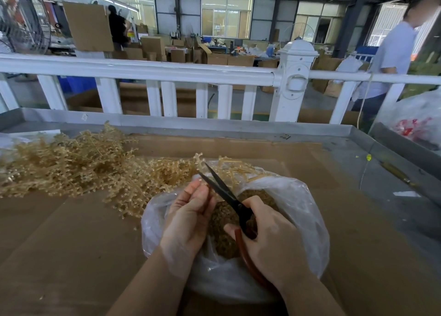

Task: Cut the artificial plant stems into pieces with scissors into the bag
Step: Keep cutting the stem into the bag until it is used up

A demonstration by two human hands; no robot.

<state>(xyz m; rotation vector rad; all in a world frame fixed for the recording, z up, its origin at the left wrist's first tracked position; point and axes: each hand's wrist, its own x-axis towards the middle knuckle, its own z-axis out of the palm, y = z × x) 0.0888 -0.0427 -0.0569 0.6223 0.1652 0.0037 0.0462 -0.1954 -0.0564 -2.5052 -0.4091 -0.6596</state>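
A pile of tan artificial plant stems [71, 167] lies across the left of the cardboard-covered table. A clear plastic bag [303, 208] sits open in front of me, with small tan cut pieces [224, 220] inside. My right hand [269, 239] grips the red handles of black-bladed scissors [222, 186], whose blades are parted and point up-left over the bag. My left hand [191, 215] is above the bag's left edge and holds a thin stem against the blades; the stem is mostly hidden by my fingers. More stems [236, 167] lie at the bag's far rim.
Cardboard sheets [71, 244] cover a metal table with a raised rim [214, 126]. A white fence [167, 77] runs behind it. A plastic bag with red contents [415, 122] sits at the far right. A person in a pale shirt [393, 50] stands beyond the fence.
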